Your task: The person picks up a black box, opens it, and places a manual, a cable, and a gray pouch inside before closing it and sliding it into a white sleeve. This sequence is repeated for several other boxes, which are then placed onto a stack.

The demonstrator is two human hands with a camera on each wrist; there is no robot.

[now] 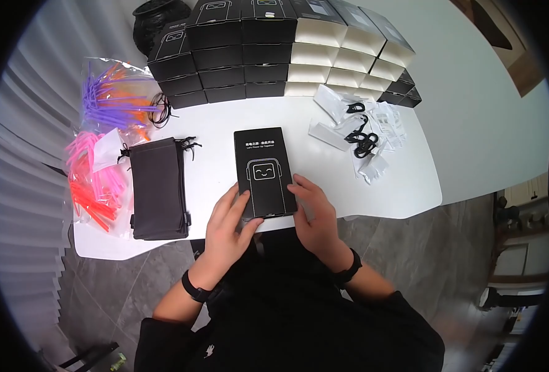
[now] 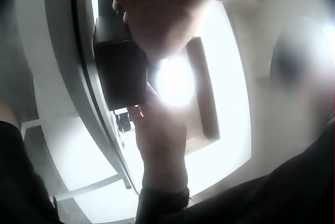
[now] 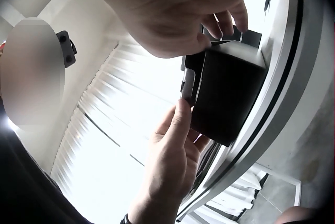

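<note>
A black box (image 1: pixel 263 144) with a white smiling robot outline and printed text lies flat near the table's front edge. My left hand (image 1: pixel 227 228) grips its near left corner, fingers along the side and thumb at the near end. Across from it, my right hand (image 1: pixel 316 222) holds the near right corner, fingertips on the top edge. In the right wrist view, a lid flap (image 3: pixel 188 82) stands slightly out from the box's near end, with the left thumb against it. Part of the box is behind the hands in both wrist views.
Stacked black boxes (image 1: pixel 222 57) and open white-sided boxes (image 1: pixel 316 54) line the back. Black drawstring pouches (image 1: pixel 158 186) lie left, beside bags of purple, orange and pink sticks (image 1: pixel 110 99). Black cables (image 1: pixel 365 144) and white packets (image 1: pixel 327 133) lie right. The white table (image 1: pixel 404 192) has a curved edge.
</note>
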